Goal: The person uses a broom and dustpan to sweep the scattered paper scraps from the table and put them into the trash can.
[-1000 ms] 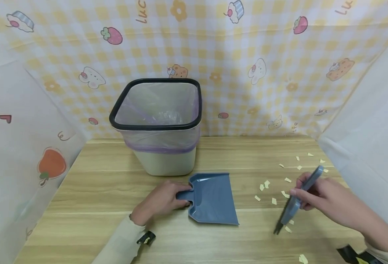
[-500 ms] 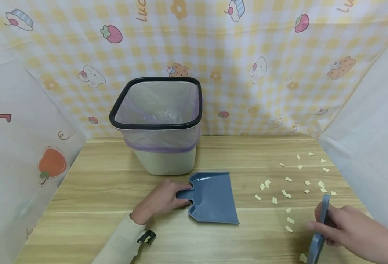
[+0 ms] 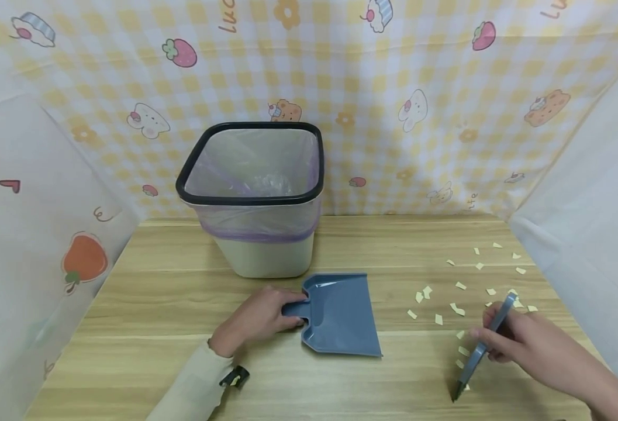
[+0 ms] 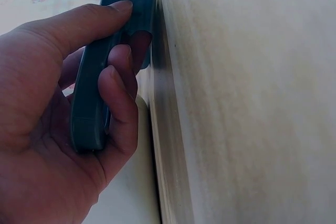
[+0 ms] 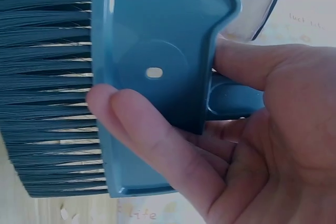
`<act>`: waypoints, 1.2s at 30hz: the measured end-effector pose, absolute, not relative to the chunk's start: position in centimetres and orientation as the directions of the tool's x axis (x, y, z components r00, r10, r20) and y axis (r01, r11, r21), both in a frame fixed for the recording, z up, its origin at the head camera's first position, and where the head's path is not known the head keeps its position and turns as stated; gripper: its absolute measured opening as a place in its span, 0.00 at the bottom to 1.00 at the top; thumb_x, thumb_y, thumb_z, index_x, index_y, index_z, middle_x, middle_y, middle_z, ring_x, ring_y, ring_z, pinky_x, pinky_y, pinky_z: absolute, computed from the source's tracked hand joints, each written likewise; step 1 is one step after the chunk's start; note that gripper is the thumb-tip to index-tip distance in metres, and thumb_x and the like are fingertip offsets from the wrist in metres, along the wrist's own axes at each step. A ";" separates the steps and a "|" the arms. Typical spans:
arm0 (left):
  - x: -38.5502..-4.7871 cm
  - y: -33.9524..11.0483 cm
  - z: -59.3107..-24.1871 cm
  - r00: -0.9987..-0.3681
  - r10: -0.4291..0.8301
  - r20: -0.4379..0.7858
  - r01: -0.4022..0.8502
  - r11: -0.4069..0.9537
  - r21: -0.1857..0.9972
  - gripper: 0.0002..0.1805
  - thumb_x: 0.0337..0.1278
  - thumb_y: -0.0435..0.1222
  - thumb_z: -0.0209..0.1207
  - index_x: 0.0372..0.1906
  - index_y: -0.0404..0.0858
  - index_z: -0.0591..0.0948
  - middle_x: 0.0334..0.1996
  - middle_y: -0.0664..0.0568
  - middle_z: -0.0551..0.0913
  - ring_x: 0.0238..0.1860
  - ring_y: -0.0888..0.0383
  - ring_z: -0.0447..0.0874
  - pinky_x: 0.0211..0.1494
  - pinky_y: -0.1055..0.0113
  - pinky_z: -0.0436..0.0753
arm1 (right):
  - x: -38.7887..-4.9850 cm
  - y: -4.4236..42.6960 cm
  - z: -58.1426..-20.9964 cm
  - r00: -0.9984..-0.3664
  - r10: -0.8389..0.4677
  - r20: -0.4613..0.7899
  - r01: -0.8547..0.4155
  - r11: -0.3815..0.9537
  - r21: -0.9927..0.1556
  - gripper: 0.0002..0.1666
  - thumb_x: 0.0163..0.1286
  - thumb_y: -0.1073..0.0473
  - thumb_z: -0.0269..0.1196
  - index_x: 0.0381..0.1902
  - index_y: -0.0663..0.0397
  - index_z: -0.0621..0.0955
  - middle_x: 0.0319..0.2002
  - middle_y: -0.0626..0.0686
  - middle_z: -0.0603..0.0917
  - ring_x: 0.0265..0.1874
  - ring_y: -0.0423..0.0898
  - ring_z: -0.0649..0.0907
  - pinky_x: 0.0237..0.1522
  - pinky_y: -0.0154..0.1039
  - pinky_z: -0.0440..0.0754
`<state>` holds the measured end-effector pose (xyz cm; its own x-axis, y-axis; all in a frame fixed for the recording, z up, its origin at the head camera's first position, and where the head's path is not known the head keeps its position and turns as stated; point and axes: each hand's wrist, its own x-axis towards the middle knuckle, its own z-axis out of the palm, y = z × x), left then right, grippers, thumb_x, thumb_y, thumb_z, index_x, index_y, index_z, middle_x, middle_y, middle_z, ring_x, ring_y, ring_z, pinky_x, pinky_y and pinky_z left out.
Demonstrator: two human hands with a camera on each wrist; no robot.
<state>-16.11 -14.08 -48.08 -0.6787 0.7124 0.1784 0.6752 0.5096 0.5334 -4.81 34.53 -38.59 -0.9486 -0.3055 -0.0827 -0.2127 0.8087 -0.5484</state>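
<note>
My left hand [image 3: 258, 316] grips the handle of a blue-grey dustpan [image 3: 342, 316] lying on the wooden table, its wide edge facing right. In the left wrist view, the fingers of the left hand [image 4: 68, 93] curl round the handle [image 4: 92, 98]. At the right, my right hand [image 3: 532, 345] holds a blue brush [image 3: 481, 351] tilted, dark bristles down near the tabletop. The right wrist view shows the right hand [image 5: 210, 129] round the brush body [image 5: 152, 40], two fingers along its face. Small pale yellow paper scraps [image 3: 438, 319] lie scattered between dustpan and brush and behind the right hand.
A bin [image 3: 269, 257] with a black rim and a clear, purple-edged liner stands behind the dustpan, left of the middle. Patterned cloth [image 3: 372, 117] hangs along the table's back edge, with white cloth [image 3: 593, 175] at the right side.
Since half a second ago, my right hand has moved the brush left and slightly up the view; a second ago it was farther back. Scraps near the front are now partly behind the brush. The left hand holds still.
</note>
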 end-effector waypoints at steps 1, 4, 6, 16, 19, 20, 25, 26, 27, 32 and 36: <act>-16.0 -14.0 -48.0 -0.686 0.709 0.164 0.667 0.523 0.532 0.24 0.74 0.41 0.71 0.66 0.31 0.87 0.60 0.40 0.89 0.61 0.44 0.90 0.62 0.49 0.86 | -5.0 34.4 -38.5 -0.951 -0.301 -0.072 -0.213 0.806 -0.553 0.12 0.85 0.55 0.65 0.38 0.49 0.77 0.25 0.36 0.81 0.25 0.34 0.81 0.29 0.35 0.77; -15.5 -13.6 -46.5 -0.715 0.690 0.116 0.626 0.556 0.547 0.24 0.72 0.39 0.73 0.65 0.31 0.87 0.61 0.40 0.89 0.62 0.43 0.89 0.65 0.47 0.85 | -5.9 34.0 -38.4 -0.960 -0.274 -0.055 -0.197 0.804 -0.561 0.13 0.85 0.54 0.65 0.37 0.49 0.78 0.26 0.37 0.83 0.26 0.35 0.83 0.30 0.35 0.80; -15.4 -13.6 -46.4 -0.716 0.690 0.109 0.626 0.564 0.538 0.23 0.71 0.38 0.73 0.65 0.31 0.87 0.61 0.40 0.89 0.62 0.44 0.89 0.65 0.48 0.85 | -6.5 33.8 -38.3 -0.963 -0.265 -0.046 -0.195 0.803 -0.563 0.13 0.86 0.53 0.64 0.37 0.49 0.78 0.25 0.37 0.83 0.26 0.36 0.84 0.30 0.36 0.81; -16.0 -13.9 -47.6 -0.675 0.712 0.196 0.681 0.497 0.538 0.24 0.73 0.43 0.72 0.64 0.31 0.87 0.59 0.39 0.90 0.59 0.43 0.90 0.61 0.47 0.87 | -9.8 33.1 -38.1 -0.967 -0.252 -0.026 -0.184 0.769 -0.613 0.13 0.88 0.52 0.62 0.41 0.52 0.81 0.30 0.44 0.87 0.30 0.41 0.89 0.33 0.40 0.88; -16.1 -14.0 -48.0 -0.670 0.713 0.204 0.686 0.492 0.535 0.24 0.72 0.42 0.73 0.64 0.31 0.87 0.59 0.40 0.90 0.59 0.44 0.90 0.61 0.48 0.87 | -10.4 33.2 -38.0 -0.967 -0.255 -0.016 -0.192 0.766 -0.613 0.14 0.88 0.52 0.61 0.40 0.52 0.81 0.30 0.44 0.88 0.31 0.41 0.90 0.34 0.40 0.89; -16.1 -14.0 -48.0 -0.672 0.713 0.198 0.684 0.497 0.534 0.24 0.72 0.42 0.73 0.64 0.31 0.87 0.59 0.41 0.90 0.59 0.44 0.90 0.61 0.48 0.87 | -10.5 33.3 -38.0 -0.965 -0.262 -0.012 -0.200 0.764 -0.613 0.14 0.88 0.53 0.61 0.39 0.52 0.80 0.30 0.44 0.88 0.31 0.41 0.90 0.34 0.40 0.89; -15.5 -13.6 -46.8 -0.702 0.698 0.137 0.644 0.541 0.541 0.23 0.70 0.38 0.74 0.64 0.31 0.87 0.59 0.41 0.90 0.61 0.45 0.89 0.63 0.49 0.86 | -10.1 34.0 -37.5 -0.967 -0.254 -0.015 -0.196 0.782 -0.592 0.13 0.89 0.54 0.59 0.41 0.54 0.77 0.28 0.44 0.84 0.28 0.38 0.86 0.30 0.38 0.85; -15.5 -13.6 -46.7 -0.705 0.697 0.130 0.642 0.550 0.534 0.23 0.70 0.38 0.74 0.64 0.31 0.87 0.60 0.42 0.90 0.61 0.46 0.89 0.63 0.50 0.86 | -9.9 34.1 -37.4 -0.968 -0.252 -0.008 -0.200 0.788 -0.582 0.11 0.89 0.55 0.59 0.42 0.54 0.77 0.27 0.44 0.83 0.26 0.38 0.85 0.29 0.38 0.84; -15.5 -13.6 -46.6 -0.707 0.696 0.125 0.641 0.556 0.530 0.23 0.70 0.38 0.74 0.65 0.32 0.87 0.60 0.42 0.90 0.61 0.47 0.89 0.63 0.51 0.86 | -9.8 34.2 -37.2 -0.968 -0.251 0.009 -0.212 0.800 -0.561 0.10 0.88 0.56 0.59 0.43 0.53 0.77 0.26 0.43 0.81 0.25 0.37 0.83 0.27 0.37 0.82; -15.4 -13.6 -46.5 -0.711 0.693 0.120 0.637 0.562 0.528 0.23 0.70 0.38 0.74 0.65 0.32 0.87 0.60 0.43 0.90 0.61 0.48 0.89 0.63 0.52 0.86 | -9.2 34.5 -37.0 -0.944 -0.296 0.147 -0.330 0.855 -0.399 0.06 0.82 0.64 0.61 0.43 0.46 0.76 0.21 0.36 0.73 0.18 0.33 0.72 0.21 0.36 0.71; -15.4 -13.6 -46.5 -0.708 0.696 0.120 0.642 0.563 0.521 0.24 0.70 0.38 0.74 0.65 0.32 0.87 0.60 0.43 0.90 0.61 0.47 0.89 0.64 0.52 0.86 | -9.3 34.0 -37.5 -0.903 -0.369 0.219 -0.422 0.859 -0.289 0.10 0.77 0.67 0.62 0.41 0.45 0.75 0.19 0.32 0.66 0.18 0.30 0.66 0.23 0.35 0.68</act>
